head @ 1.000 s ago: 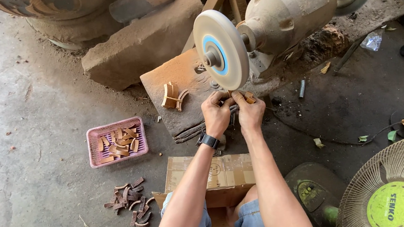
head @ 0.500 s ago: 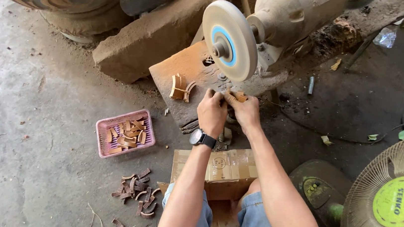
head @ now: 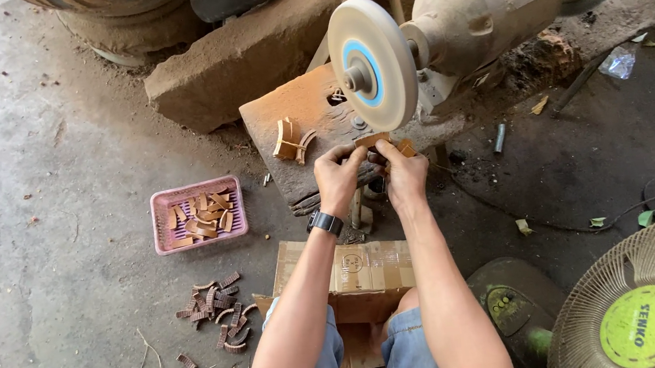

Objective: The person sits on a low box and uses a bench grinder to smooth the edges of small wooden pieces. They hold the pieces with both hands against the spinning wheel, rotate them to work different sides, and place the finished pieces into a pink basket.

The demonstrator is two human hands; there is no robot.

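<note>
**A:** Right, status on the hands?

**B:** Both up at the buffing wheel (head: 370, 64). Left hand (head: 338, 179) and right hand (head: 405, 174) are close together, fingertips pinched on one small curved brown piece (head: 376, 140). Each hand takes an end of it.

**A:** Where's the piece relative to the wheel?

**B:** Directly under the wheel's lower edge. Touching or just short of it, can't tell from here. Wheel is white with a blue ring at the hub, mounted on the dusty motor housing (head: 487, 1).

**A:** What's around?

**B:** A few more curved pieces (head: 291, 140) stand on the rusty bench (head: 305, 105), just left of the hands. Pink basket (head: 199, 214) on the floor, well left, with a loose layer of the same pieces inside. Another pile of darker ribbed pieces (head: 218, 313) sits on the concrete floor below the basket, scattered.

**A:** Person's position?

**B:** Low, knees either side of a cardboard box (head: 361, 270). Black watch (head: 324, 223) on the left wrist. Fan (head: 639, 297) with a cream grille and green hub at the lower right, near the right leg. Big stone block (head: 244, 51) behind the bench, upper left.
</note>
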